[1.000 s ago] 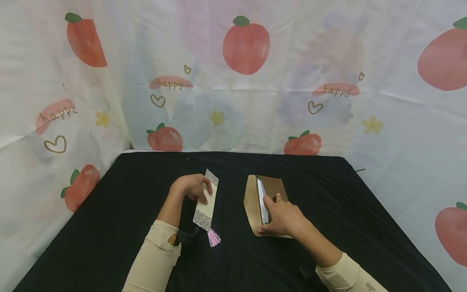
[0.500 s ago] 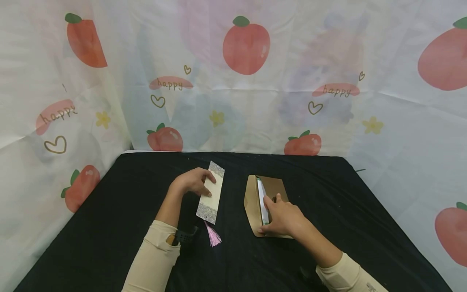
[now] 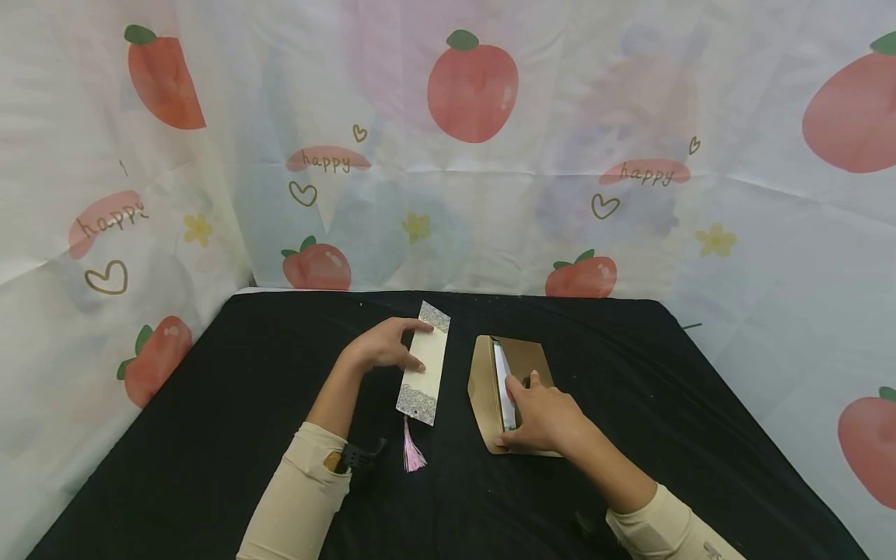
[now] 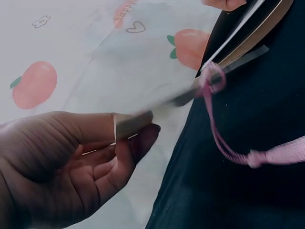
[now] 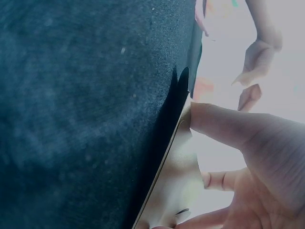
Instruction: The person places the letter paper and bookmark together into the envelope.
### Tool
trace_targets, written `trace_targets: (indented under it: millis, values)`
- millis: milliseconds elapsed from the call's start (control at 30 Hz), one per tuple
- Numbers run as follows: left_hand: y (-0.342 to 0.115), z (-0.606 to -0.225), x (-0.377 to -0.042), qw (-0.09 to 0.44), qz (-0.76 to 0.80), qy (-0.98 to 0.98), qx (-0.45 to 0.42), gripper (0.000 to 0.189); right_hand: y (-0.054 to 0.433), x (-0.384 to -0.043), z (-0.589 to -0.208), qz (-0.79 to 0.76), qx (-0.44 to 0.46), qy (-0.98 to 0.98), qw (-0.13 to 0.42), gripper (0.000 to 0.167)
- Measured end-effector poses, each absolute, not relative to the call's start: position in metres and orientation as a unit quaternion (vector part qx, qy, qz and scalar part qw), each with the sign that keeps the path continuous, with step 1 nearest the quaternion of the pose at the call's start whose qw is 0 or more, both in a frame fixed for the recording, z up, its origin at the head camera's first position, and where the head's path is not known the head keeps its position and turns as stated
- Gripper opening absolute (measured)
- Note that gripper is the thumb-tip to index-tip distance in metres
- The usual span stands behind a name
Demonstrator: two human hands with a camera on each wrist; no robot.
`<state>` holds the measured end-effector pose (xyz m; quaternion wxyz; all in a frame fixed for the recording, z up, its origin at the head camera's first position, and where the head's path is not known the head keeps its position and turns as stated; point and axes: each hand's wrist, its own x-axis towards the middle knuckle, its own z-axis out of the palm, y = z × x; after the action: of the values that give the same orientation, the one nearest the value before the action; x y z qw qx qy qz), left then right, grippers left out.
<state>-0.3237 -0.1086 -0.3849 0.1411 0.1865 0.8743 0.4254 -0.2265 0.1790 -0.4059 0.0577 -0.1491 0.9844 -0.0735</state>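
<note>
A cream bookmark point(image 3: 428, 359) with silver lace-patterned ends and a pink tassel point(image 3: 414, 451) is pinched in my left hand point(image 3: 378, 344). In the left wrist view the bookmark point(image 4: 136, 125) shows almost edge-on between thumb and fingers, its tassel point(image 4: 286, 151) trailing to the right. My right hand point(image 3: 547, 414) holds a tan kraft-paper booklet point(image 3: 481, 385) partly spread. White sheets point(image 3: 502, 381) show between its covers. In the right wrist view, the thumb point(image 5: 219, 125) is at the booklet's edge point(image 5: 174, 174) and the other fingers lie against its face.
Both things are over a table with a black cloth point(image 3: 294, 498). A pale curtain point(image 3: 448, 202) printed with red fruit stands behind and at both sides. A dark band point(image 3: 358, 457) sits on the left wrist.
My left hand has moved right and slightly away from me with the bookmark, bringing it closer to the booklet. The tassel now hangs below it. The right hand and booklet stay put.
</note>
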Motion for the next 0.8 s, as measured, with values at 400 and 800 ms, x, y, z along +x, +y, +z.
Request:
trace_targets:
  millis: [400,800]
  values:
    - [-0.095,-0.391,-0.325,0.121,0.486,0.84,0.209,0.064,0.179,-0.227,-0.407,-0.069,-0.144,0.985,0.058,0.083]
    - [-0.076,-0.402,-0.324,0.117,0.474,0.843,0.224,0.058,0.179,-0.227,-0.406,-0.069,-0.148,0.985,0.056,0.082]
